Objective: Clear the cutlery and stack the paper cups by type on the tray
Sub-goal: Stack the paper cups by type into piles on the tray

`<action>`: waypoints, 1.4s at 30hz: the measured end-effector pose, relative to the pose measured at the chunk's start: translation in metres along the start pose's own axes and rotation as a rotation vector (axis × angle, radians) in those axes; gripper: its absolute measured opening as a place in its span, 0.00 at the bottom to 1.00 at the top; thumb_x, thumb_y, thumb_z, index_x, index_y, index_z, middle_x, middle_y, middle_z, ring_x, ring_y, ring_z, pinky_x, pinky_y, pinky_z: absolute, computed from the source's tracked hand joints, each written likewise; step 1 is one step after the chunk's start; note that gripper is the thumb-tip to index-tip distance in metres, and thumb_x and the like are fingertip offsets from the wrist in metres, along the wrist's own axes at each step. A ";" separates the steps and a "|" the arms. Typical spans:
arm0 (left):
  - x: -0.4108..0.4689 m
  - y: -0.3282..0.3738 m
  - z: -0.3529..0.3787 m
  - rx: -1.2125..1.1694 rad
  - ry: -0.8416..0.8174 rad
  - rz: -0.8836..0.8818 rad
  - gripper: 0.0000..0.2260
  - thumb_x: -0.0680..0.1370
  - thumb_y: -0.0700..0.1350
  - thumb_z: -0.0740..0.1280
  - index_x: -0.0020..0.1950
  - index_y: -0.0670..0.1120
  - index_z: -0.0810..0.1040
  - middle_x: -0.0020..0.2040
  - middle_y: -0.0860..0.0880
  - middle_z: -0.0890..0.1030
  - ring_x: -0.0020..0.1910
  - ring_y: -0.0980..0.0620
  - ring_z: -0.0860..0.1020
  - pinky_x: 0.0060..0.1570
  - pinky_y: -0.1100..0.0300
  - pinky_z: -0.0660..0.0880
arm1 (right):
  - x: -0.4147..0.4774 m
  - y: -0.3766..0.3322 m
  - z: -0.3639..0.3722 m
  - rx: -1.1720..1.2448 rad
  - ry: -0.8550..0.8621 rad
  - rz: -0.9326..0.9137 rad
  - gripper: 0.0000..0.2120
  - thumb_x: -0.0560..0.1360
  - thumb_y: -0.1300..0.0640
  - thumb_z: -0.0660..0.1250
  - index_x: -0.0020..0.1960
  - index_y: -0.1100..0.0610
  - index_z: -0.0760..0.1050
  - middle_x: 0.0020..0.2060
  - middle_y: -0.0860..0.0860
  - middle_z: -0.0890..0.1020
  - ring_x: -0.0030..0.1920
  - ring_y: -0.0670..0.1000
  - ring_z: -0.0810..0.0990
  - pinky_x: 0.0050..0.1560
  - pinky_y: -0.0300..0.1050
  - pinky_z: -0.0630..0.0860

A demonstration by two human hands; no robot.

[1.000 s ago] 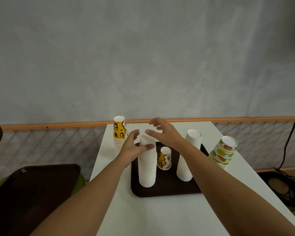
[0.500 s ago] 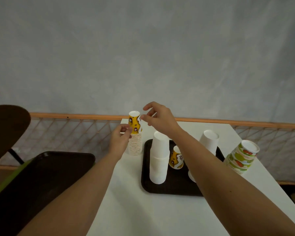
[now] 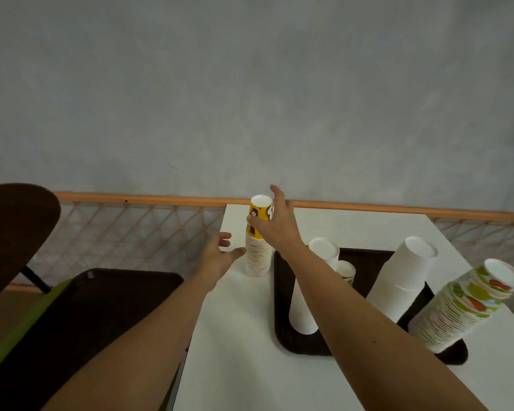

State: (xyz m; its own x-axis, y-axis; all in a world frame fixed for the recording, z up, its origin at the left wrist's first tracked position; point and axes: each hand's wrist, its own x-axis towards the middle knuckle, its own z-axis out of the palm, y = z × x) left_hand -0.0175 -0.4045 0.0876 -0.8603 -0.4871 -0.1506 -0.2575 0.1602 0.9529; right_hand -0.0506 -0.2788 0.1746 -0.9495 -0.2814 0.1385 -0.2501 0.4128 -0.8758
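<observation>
The stack of yellow printed paper cups (image 3: 258, 256) stands upright, long axis vertical, near the far left corner of the surface (image 3: 235, 351), just off the left edge of the brown tray (image 3: 282, 307). The right hand (image 3: 276, 228) is nearer, at the stack's top: fingers (image 3: 275, 194) straight and apart behind it, thumb across the near face. The left hand (image 3: 218, 256), fingers relaxed and apart, holds nothing, just left of the stack. The stack probably has to go rightward onto the tray.
</observation>
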 end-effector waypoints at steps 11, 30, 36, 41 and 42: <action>0.064 -0.050 0.011 0.129 -0.226 -0.077 0.41 0.67 0.46 0.77 0.74 0.46 0.59 0.74 0.47 0.62 0.71 0.45 0.64 0.69 0.49 0.65 | 0.052 0.036 0.045 0.079 0.139 0.224 0.50 0.68 0.49 0.74 0.76 0.53 0.44 0.71 0.55 0.63 0.71 0.58 0.64 0.68 0.55 0.65; 0.103 -0.083 0.063 0.289 -0.355 -0.008 0.40 0.66 0.52 0.77 0.72 0.48 0.61 0.68 0.46 0.73 0.67 0.43 0.71 0.66 0.47 0.69 | 0.067 0.068 0.052 -0.059 0.133 0.265 0.28 0.73 0.50 0.69 0.69 0.55 0.63 0.62 0.53 0.69 0.62 0.52 0.71 0.58 0.44 0.71; 0.097 -0.085 0.060 0.225 -0.350 -0.024 0.36 0.67 0.47 0.76 0.71 0.47 0.63 0.67 0.46 0.73 0.67 0.44 0.71 0.67 0.47 0.69 | 0.065 0.061 0.052 -0.059 0.095 0.284 0.28 0.73 0.50 0.69 0.69 0.56 0.63 0.63 0.54 0.69 0.63 0.53 0.71 0.60 0.47 0.72; 0.086 -0.086 0.050 0.209 -0.353 -0.044 0.36 0.68 0.46 0.76 0.71 0.47 0.62 0.67 0.47 0.72 0.67 0.45 0.70 0.67 0.49 0.68 | 0.062 0.053 0.053 -0.055 0.080 0.269 0.29 0.74 0.48 0.68 0.70 0.56 0.62 0.64 0.54 0.69 0.64 0.54 0.71 0.61 0.48 0.72; 0.084 -0.085 0.047 0.182 -0.355 -0.049 0.36 0.68 0.45 0.76 0.71 0.47 0.62 0.67 0.47 0.72 0.67 0.44 0.70 0.68 0.48 0.68 | 0.061 0.050 0.054 -0.064 0.074 0.263 0.30 0.74 0.48 0.68 0.70 0.56 0.62 0.64 0.55 0.68 0.64 0.54 0.71 0.61 0.48 0.72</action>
State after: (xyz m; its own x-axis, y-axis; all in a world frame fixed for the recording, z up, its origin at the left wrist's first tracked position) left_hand -0.0885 -0.4188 -0.0184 -0.9354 -0.1759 -0.3067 -0.3483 0.3092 0.8849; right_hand -0.1111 -0.3222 0.1143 -0.9941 -0.0943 -0.0539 -0.0027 0.5178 -0.8555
